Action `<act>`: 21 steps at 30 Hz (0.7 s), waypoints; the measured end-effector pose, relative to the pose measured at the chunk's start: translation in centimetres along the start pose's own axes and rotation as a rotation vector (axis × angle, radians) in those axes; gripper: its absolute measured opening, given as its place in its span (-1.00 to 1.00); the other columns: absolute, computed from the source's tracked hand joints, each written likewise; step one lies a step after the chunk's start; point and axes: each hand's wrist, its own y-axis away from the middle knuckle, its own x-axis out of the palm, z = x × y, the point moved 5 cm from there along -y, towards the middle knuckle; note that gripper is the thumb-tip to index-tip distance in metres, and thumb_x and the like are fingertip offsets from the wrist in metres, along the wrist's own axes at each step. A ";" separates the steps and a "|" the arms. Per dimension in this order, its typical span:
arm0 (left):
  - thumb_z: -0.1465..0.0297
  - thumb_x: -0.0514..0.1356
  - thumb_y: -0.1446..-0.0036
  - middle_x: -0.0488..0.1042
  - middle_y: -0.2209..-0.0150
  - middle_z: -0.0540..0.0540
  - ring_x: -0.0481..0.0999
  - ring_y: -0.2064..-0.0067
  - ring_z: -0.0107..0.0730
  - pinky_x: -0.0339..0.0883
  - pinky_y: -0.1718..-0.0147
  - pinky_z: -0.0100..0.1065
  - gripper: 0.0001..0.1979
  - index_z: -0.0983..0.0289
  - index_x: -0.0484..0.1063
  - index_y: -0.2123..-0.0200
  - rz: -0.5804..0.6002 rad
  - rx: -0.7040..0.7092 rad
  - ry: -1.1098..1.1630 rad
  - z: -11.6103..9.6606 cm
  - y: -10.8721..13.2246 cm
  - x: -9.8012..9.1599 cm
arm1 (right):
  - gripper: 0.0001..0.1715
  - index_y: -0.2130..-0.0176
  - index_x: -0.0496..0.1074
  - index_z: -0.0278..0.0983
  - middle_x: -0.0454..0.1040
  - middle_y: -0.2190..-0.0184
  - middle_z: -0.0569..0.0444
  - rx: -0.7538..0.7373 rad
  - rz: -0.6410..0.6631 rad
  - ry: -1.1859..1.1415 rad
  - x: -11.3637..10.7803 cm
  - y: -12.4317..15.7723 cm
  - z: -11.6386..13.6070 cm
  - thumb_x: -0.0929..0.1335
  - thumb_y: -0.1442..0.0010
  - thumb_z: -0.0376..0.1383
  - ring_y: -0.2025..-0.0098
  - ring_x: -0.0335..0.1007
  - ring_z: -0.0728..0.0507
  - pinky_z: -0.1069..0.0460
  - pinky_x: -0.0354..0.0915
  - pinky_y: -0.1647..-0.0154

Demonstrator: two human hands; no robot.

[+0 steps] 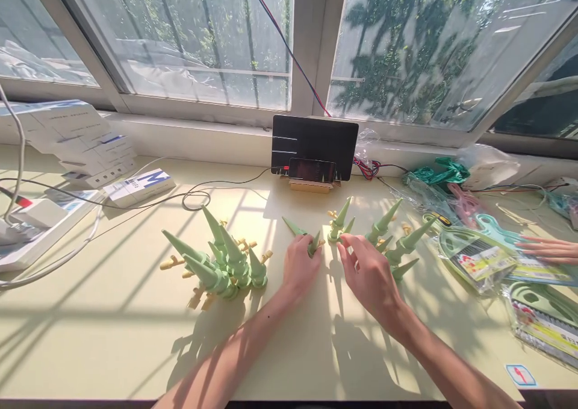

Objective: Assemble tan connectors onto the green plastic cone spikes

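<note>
My left hand is closed around a green cone-shaped plastic piece with a small yellowish peg; the fingers partly hide it. To its right, my right hand pinches at the base of another green spiked piece, which seems to stand upright on the table. A cluster of green cones with yellowish pegs stands left of my left hand. Beyond my right hand are more green cone pieces, partly covered by the hand.
A black tablet and a phone lean on a stand by the window. White boxes, a power strip and cables lie left. Bagged green items lie right, where another person's hand rests.
</note>
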 end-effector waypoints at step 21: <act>0.30 0.34 -0.10 0.55 0.03 0.22 0.52 0.06 -0.07 0.30 0.19 -0.24 -0.50 0.24 0.39 -0.11 0.067 0.015 -0.034 -2.5 -2.8 -0.1 | -0.30 -0.31 0.24 -0.32 0.49 0.13 -0.22 0.248 0.082 -0.003 4.1 -2.7 -6.8 0.22 -0.20 -0.38 0.36 0.43 -0.20 -0.05 0.36 0.34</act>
